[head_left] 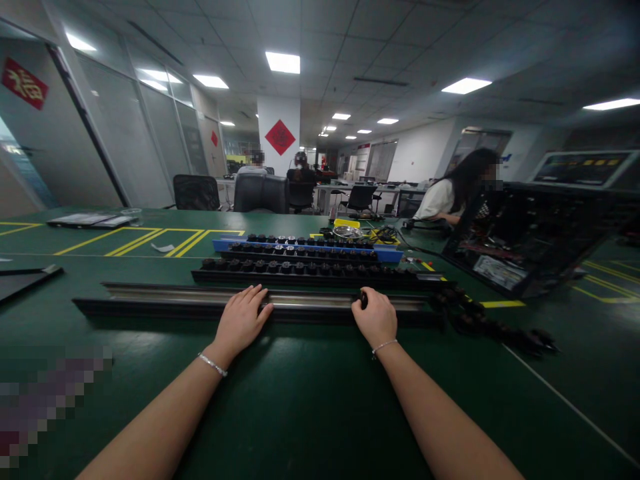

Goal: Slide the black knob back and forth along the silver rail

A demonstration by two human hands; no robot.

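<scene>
Left hand (242, 323): spread on rail (155, 307) | Right hand (379, 318): pinching black part (364, 300) at rail | Risk: rail may slide if left pressure is insufficient

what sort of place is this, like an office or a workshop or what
Probably an office-like room used for light assembly: a long black rail lies on a green worktable, what looks like an open computer case stands on the right, and office chairs fill the background.
</scene>
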